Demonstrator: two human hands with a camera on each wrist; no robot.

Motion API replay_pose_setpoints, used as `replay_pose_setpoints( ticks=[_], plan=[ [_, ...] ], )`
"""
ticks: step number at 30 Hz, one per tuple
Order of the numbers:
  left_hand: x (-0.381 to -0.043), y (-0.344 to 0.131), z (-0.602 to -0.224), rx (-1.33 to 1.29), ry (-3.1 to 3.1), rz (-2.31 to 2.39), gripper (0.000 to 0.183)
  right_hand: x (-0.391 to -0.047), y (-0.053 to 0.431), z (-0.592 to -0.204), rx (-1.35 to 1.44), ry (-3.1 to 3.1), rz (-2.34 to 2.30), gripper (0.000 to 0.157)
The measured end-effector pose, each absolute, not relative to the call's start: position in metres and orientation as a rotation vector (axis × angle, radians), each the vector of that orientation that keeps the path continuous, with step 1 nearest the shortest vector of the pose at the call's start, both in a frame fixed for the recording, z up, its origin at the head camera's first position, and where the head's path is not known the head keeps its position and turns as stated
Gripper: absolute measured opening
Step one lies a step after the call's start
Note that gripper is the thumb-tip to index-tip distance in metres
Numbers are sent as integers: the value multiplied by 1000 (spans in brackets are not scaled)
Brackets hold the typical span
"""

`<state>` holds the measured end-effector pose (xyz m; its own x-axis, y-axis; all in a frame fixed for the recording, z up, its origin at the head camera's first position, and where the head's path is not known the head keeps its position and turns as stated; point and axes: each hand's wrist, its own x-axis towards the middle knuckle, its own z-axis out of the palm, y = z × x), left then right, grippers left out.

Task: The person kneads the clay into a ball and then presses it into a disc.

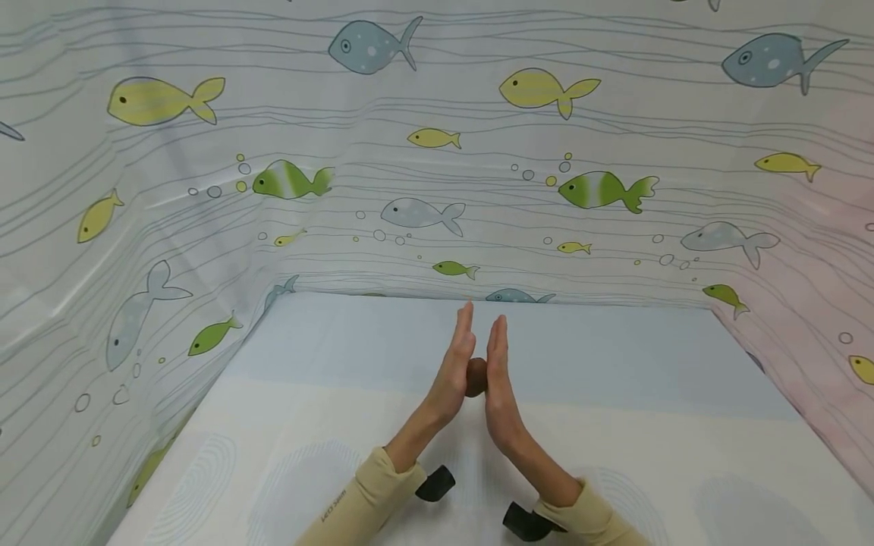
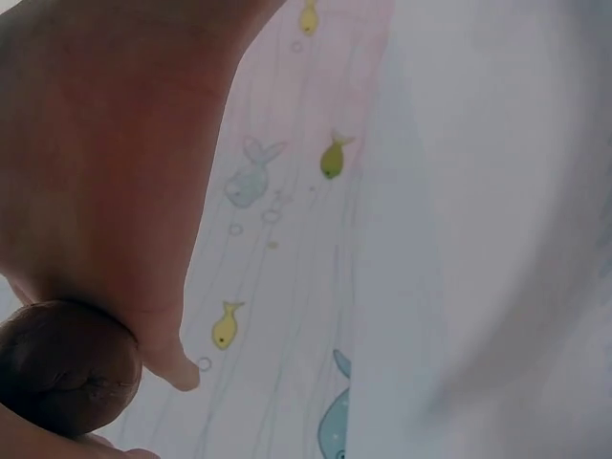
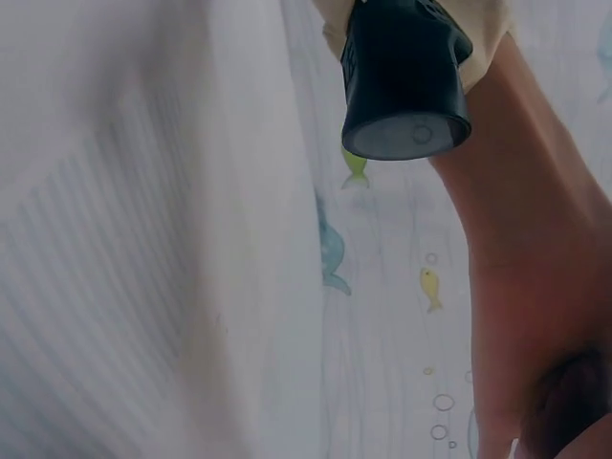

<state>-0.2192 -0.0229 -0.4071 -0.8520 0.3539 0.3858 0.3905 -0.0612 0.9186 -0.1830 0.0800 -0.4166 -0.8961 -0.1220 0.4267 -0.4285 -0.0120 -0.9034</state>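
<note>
Between two facing palms sits a smooth, rounded brown ball, apparently of modelling clay [image 1: 476,378]. My left hand [image 1: 455,373] lies against its left side and my right hand [image 1: 501,387] against its right, both with straight fingers pointing away from me. Fingertips of the two hands stand slightly apart. Fine creases mark the brown clay ball [image 2: 72,368] in the left wrist view, where the palms cover part of it. Darker and half hidden, the clay ball [image 3: 571,406] shows at the lower right of the right wrist view.
Below the hands spreads a pale table [image 1: 328,409] with a light blue band across its far part. A fish-printed curtain [image 1: 382,136] surrounds its back and sides. Black wrist cameras [image 1: 435,484] sit at both beige sleeves [image 1: 372,500].
</note>
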Motion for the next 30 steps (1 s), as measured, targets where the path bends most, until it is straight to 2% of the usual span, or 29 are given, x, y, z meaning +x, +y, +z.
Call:
replay_pose_setpoints(
  ticks=[17,30],
  plan=[
    [-209,-19,-415,-897,-2194,-2114,71,-206,84,-413,416,-1999,1971,61],
    [-207,-19,-415,-927,-2185,-2125,73,-217,88,-422,366,-2010,2019,58]
  ],
)
